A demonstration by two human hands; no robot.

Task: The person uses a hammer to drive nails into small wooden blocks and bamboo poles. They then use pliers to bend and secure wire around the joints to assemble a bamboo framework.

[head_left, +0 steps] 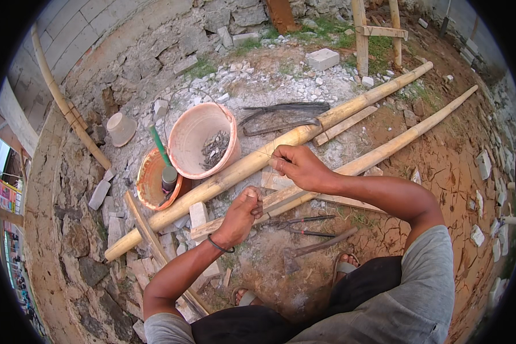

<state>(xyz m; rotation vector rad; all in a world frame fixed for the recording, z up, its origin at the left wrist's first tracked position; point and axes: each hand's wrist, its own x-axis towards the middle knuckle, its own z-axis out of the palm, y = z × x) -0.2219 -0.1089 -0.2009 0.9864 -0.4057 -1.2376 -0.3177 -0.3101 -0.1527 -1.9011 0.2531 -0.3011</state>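
While the person squats over the cracked red ground, the left hand (242,211) is curled into a closed fist, pinching one end of a thin wire (262,182) just above a wooden slat (281,198). The right hand (297,165) is closed too, thumb and fingers pressed on the other end of the wire, right over a long bamboo pole (252,162) that runs across the ground. A second bamboo pole (407,136) lies beside it, nearer the person. Pliers (304,225) lie on the dirt just below the hands, near a sandalled foot (345,265). Left of the poles stands a pale pink bucket (196,135) with a heap of nails (214,149) inside, and touching it an orange bowl (150,180) holding a green-handled tool (165,163). A bundle of dark wire (281,114) lies beyond the bucket. At the far left edge, a strip of coloured signs (6,195) shows, too small to make out.
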